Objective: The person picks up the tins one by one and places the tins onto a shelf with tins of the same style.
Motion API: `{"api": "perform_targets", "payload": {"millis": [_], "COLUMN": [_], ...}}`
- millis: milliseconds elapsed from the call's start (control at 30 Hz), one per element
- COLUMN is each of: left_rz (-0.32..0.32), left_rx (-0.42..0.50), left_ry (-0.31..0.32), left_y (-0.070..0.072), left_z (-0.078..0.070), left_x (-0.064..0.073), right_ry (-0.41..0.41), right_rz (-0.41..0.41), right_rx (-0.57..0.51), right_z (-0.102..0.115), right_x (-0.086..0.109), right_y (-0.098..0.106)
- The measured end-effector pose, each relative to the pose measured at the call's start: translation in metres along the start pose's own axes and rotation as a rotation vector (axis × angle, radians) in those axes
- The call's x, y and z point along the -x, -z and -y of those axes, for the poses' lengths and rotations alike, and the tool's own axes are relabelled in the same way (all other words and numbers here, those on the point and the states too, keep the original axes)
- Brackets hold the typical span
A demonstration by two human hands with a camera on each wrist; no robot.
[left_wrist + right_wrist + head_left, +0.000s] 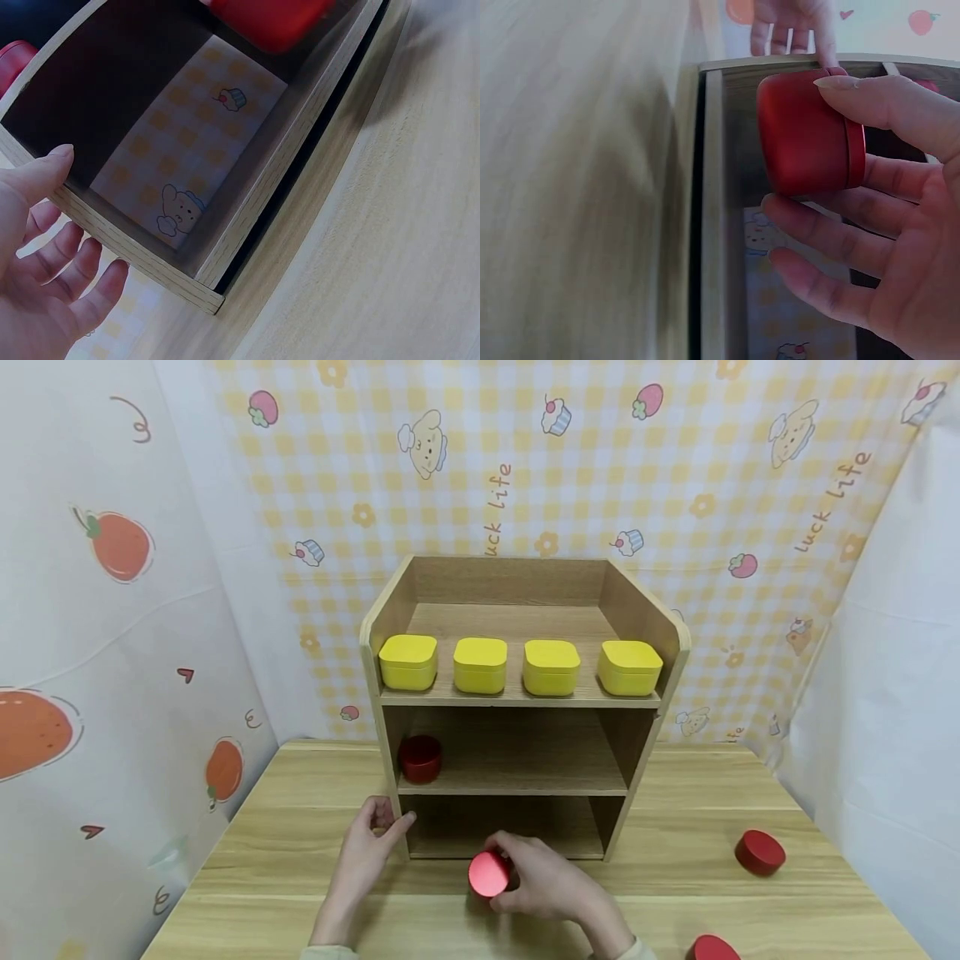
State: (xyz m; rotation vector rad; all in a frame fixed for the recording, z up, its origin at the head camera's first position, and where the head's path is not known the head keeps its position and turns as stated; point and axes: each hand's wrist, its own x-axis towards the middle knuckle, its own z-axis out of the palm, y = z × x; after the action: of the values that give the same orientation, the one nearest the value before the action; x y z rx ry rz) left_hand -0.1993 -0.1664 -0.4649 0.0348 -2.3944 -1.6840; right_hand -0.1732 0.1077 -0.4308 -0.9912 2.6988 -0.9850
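My right hand [546, 881] grips a small red lidded tin [489, 874] in front of the shelf's lowest compartment. In the right wrist view the thumb lies along the tin's lid, with fingers [832, 232] around its other side. At the left side panel of the small wooden shelf [513, 581], my left hand [363, 847] holds the edge. Its thumb is on the inner side and the fingers are outside, as the left wrist view shows. Another red tin [420, 760] stands at the left of the middle compartment.
Several yellow lidded tins [480, 667] stand in a row on the top shelf. To the right on the wooden table [675, 893] lie a red tin [760, 852] and another red one [712, 948], cut off by the frame's bottom edge. A patterned curtain hangs behind.
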Motion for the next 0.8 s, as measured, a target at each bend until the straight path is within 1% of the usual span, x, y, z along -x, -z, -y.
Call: {"api": "perform_targets", "payload": {"millis": [133, 167, 200, 233, 267, 300, 367, 400, 433, 467, 500, 667, 800], "left_rz": [0.002, 0.003, 0.006, 0.006, 0.008, 0.008, 0.008, 0.007, 0.005, 0.005, 0.002, 0.000, 0.002], "left_rx": [0.001, 0.000, -0.005, -0.004, -0.005, -0.003, -0.007, -0.007, -0.003, -0.007, -0.004, -0.001, -0.002], "left_ry": [-0.005, 0.003, 0.005, 0.004, 0.006, 0.012, 0.019, 0.012, 0.008, 0.005, 0.003, -0.016, -0.010], "left_y": [0.000, 0.000, 0.001, 0.001, 0.002, 0.002, 0.002, 0.002, 0.001, 0.001, 0.000, 0.001, 0.001], "left_z": [-0.002, -0.004, -0.010, -0.011, -0.016, -0.016, -0.016, -0.013, -0.008, -0.007, -0.001, 0.000, 0.000], "left_x": [0.001, 0.001, 0.003, 0.003, 0.005, 0.005, 0.004, 0.004, 0.002, 0.002, 0.000, 0.001, 0.000], "right_ry": [0.044, 0.054, 0.063, 0.072, 0.079, 0.085, 0.099, 0.102, 0.105, 0.109, 0.111, 0.111, 0.115], "right_rz": [-0.023, -0.029, -0.034, -0.039, -0.046, -0.051, -0.062, -0.066, -0.072, -0.075, -0.077, -0.091, -0.108], "right_rx": [0.003, 0.006, 0.005, 0.009, 0.011, 0.013, 0.014, 0.010, 0.008, 0.004, 0.000, -0.017, -0.026], "right_z": [0.004, 0.005, 0.006, 0.007, 0.008, 0.010, 0.012, 0.013, 0.014, 0.015, 0.015, 0.019, 0.022], "right_x": [0.001, 0.002, 0.002, 0.002, 0.003, 0.003, 0.004, 0.005, 0.005, 0.005, 0.006, 0.009, 0.012], "right_y": [0.003, 0.004, 0.005, 0.006, 0.007, 0.008, 0.010, 0.011, 0.012, 0.013, 0.014, 0.019, 0.022]}}
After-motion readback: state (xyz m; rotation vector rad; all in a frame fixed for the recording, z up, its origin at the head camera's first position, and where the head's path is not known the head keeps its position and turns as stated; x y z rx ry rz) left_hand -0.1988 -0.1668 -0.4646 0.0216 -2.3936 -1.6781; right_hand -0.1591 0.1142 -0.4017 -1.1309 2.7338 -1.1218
